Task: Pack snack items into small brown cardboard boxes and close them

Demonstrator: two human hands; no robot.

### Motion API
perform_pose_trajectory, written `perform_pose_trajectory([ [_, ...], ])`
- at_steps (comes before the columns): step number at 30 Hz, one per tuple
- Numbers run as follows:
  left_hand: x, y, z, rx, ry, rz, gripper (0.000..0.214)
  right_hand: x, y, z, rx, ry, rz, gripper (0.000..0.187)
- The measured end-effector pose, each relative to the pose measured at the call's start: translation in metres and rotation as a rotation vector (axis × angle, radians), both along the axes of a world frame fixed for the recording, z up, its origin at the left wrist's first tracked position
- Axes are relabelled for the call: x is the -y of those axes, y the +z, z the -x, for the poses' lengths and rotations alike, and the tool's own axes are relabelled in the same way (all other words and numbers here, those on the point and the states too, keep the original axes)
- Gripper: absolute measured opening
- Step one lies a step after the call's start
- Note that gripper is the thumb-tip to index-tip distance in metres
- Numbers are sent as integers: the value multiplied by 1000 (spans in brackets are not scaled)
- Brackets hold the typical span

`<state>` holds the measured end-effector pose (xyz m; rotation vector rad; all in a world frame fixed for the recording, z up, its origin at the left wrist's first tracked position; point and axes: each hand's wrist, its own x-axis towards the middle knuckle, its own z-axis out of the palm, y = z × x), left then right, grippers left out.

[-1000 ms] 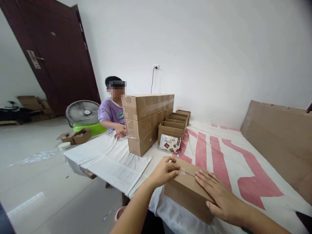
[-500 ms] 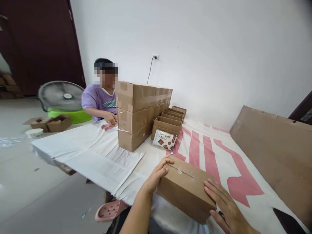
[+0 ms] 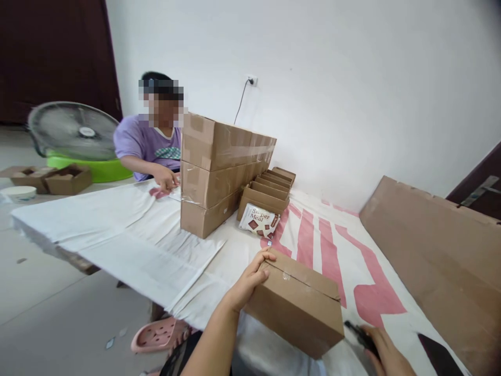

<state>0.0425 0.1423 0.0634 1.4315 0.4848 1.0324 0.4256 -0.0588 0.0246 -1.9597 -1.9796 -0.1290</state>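
A closed brown cardboard box [image 3: 295, 300] sits at the near edge of the cloth-covered table, a seam running along its top. My left hand [image 3: 254, 279] grips its left end, fingertips over the top edge and thumb on the upper face. Off the box's right end, my right hand [image 3: 381, 350] is closed around a slim black tool [image 3: 363, 336], blurred and of a kind I cannot make out. Beyond the box lies a white printed pouch [image 3: 259, 221], leaning on a row of open cardboard boxes [image 3: 268, 193].
Taped cartons [image 3: 213, 177] are stacked three high left of centre. A person in a purple shirt [image 3: 148, 141] sits behind them, one hand on the table. A brown board [image 3: 434, 256] stands along the right side; a dark flat object [image 3: 438, 355] lies near it.
My right hand has left the box's right end and moved right and down, now with the black tool showing in it. My left hand stays on the box. The view has shifted slightly.
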Motion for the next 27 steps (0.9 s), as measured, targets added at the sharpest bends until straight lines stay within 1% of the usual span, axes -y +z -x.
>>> perform_pose_trajectory([
  [2, 0, -1, -2, -11, -19, -1, 45, -21, 32, 7, 38, -30, -112, 37],
  [3, 1, -1, -2, -13, -30, -1, 46, -33, 52, 15, 64, -50, -160, 40],
  [4, 1, -1, -3, -13, -36, -2, 47, -45, 72, 28, 93, -22, -192, 41],
  [6, 3, 0, -4, -2, -35, -5, 47, -68, 111, 62, 165, 128, -223, 43],
  [7, 3, 0, -4, 7, -31, -8, 47, -78, 126, 83, 205, 214, -222, 43],
  [9, 4, 0, -5, 21, -26, -14, 46, -97, 147, 125, 298, 368, -188, 44],
  [10, 4, 0, -5, 27, -24, -17, 46, -105, 152, 145, 353, 425, -175, 44],
  [12, 3, -1, -5, 43, -25, -26, 47, -118, 155, 177, 474, 478, -139, 46],
  [14, 2, -3, -6, 67, -30, -33, 48, -128, 154, 197, 582, 484, -105, 48],
  [16, 1, -5, -6, 78, -32, -43, 48, -134, 153, 208, 656, 490, -85, 49],
  [18, -1, -7, -7, 78, -34, -57, 48, -135, 155, 213, 703, 509, -83, 48],
  [21, -4, -10, -7, 64, -37, -64, 49, -131, 162, 212, 778, 522, -83, 44],
  [24, -4, -11, -6, 16, -29, -54, 52, -123, 167, 205, 843, 507, -68, 43],
  [27, -2, -8, -5, -23, -20, -37, 51, -114, 167, 194, 884, 494, -64, 41],
])
